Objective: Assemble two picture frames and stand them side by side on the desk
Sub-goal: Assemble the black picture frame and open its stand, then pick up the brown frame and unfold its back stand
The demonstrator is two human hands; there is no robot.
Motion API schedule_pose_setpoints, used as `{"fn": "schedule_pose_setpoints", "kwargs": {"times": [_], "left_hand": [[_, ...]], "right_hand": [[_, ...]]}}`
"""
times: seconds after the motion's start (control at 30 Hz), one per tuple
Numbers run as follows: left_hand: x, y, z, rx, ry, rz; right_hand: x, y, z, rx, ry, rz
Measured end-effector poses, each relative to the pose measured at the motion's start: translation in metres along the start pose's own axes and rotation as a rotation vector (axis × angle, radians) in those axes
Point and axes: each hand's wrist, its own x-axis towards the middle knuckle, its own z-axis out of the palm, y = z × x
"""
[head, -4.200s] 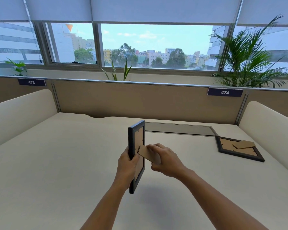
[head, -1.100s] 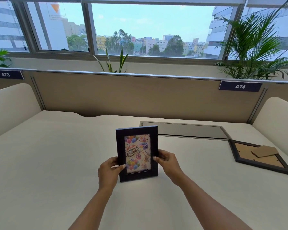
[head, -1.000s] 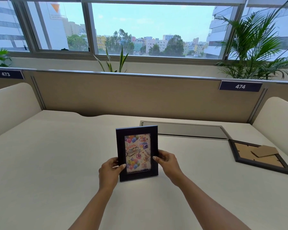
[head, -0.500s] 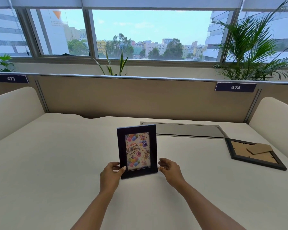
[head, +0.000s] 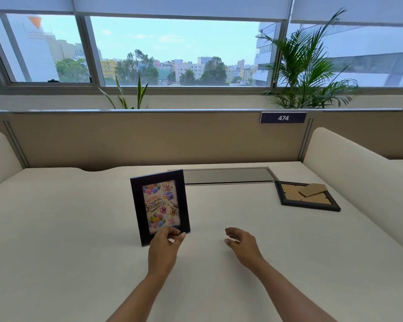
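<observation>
Daylit windows [head: 175,49] over a tan partition [head: 149,138]; palm plant [head: 305,63]; cream desk [head: 56,228]

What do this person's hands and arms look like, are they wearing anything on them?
Both arms are bare as far as the view shows: no sleeves, gloves, watch or bracelets visible. The left hand and right hand show no rings that I can make out. The fingernails look longish and pale, possibly polished.

Bright window daylight, wide-angle edge distortion
</observation>
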Motion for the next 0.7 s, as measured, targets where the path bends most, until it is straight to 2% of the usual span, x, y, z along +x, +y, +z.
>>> {"fn": "schedule_pose_setpoints", "kwargs": {"times": [0.17, 0.3, 0.7], "left_hand": [[-0.006, 0.023, 0.045, -0.017, -0.225, 0.025], [-0.003, 0.05, 0.088, -0.062, -0.34, 0.009], [0.028, 0.106, 0.246, -0.031, -0.519, 0.022]], "right_hand": [[-0.005, 0.02, -0.043, -0.054, 0.068, 0.023], [0.002, 0.036, -0.087, -0.078, 0.149, 0.043], [0.055, 0.098, -0.215, -0.195, 0.443, 0.096]]}}
